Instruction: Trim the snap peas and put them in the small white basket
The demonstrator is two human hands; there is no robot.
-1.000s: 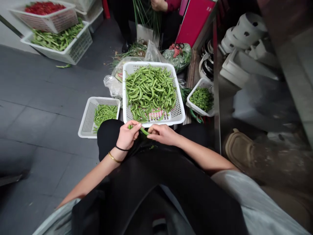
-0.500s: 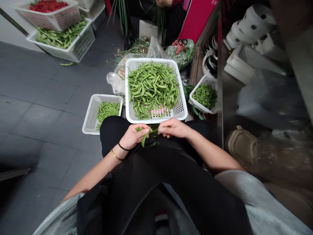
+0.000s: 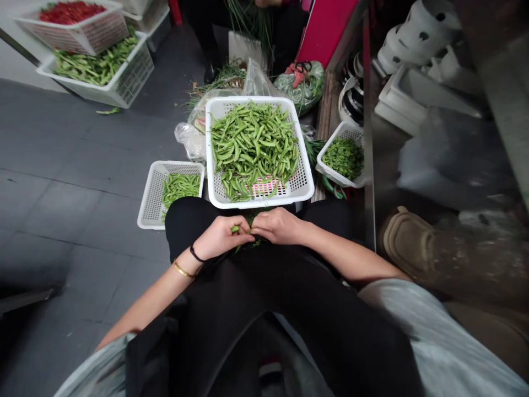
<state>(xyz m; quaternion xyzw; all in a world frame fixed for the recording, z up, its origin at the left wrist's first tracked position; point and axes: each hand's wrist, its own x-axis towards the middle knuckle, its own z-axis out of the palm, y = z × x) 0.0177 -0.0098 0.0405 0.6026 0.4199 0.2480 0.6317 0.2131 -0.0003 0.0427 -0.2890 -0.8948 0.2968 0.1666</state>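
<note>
My left hand [image 3: 219, 237] and my right hand [image 3: 276, 226] meet over my black-clad lap, fingertips pinched together on one green pea pod [image 3: 241, 230]. Most of the pod is hidden by my fingers. Just beyond my knees a large white basket [image 3: 303, 187] holds a heap of green pea pods [image 3: 253, 146]. A smaller white basket [image 3: 149, 204] at its left holds a small pile of pods [image 3: 180, 184]. Another small white basket [image 3: 330, 173] at the right holds green trimmings [image 3: 344, 157].
Far left, stacked white baskets hold long green pods [image 3: 93, 66] and red chillies [image 3: 68, 12]. Plastic bags [image 3: 192, 140] lie behind the big basket. Another person sits at the top with green stalks [image 3: 248, 25]. A steel cabinet front [image 3: 372, 165] and a shoe [image 3: 407, 240] are at right.
Both hands stayed together on the pod; it hung down from my fingers half a second ago and is now tucked between them. The view shifted slightly.
</note>
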